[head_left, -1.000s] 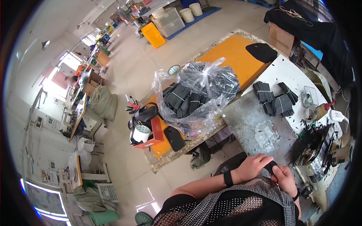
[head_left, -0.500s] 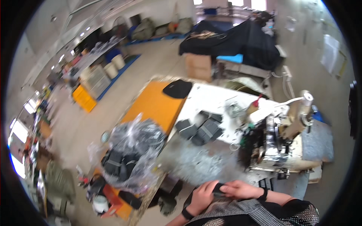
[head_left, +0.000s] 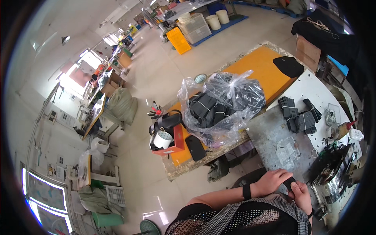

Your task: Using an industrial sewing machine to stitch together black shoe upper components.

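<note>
centrally, black piece (head_left: 289, 183), between both hands (head_left: 272, 182) (head_left: 302, 196)

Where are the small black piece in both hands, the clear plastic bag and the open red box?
Small black piece (head_left: 289, 182): head view, its visible surface.
Clear plastic bag (head_left: 225, 136): head view, its near wall.
Open red box (head_left: 179, 137): head view, its right wall.

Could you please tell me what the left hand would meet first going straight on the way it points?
The left hand would first meet the black piece it touches, then probably the right hand; depth is unclear.
</note>
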A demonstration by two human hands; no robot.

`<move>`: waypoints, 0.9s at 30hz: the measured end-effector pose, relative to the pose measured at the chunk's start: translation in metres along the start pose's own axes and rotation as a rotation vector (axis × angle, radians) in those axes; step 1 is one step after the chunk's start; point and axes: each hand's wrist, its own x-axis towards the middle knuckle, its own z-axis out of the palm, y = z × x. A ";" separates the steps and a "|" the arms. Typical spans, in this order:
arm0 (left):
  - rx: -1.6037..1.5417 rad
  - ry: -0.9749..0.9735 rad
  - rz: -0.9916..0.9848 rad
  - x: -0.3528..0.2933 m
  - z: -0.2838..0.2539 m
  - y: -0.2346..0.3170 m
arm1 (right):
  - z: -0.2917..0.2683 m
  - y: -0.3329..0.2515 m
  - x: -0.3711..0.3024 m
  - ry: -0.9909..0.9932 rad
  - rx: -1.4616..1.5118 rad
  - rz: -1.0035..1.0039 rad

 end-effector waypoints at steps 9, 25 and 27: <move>0.017 0.005 0.016 -0.007 -0.004 0.001 | 0.007 0.000 -0.004 -0.002 0.054 0.008; 0.015 -0.030 -0.062 -0.010 -0.013 0.001 | 0.012 -0.010 0.005 -0.041 0.037 0.035; 0.013 -0.023 -0.051 -0.012 -0.008 0.000 | 0.010 -0.007 0.004 -0.010 -0.033 0.026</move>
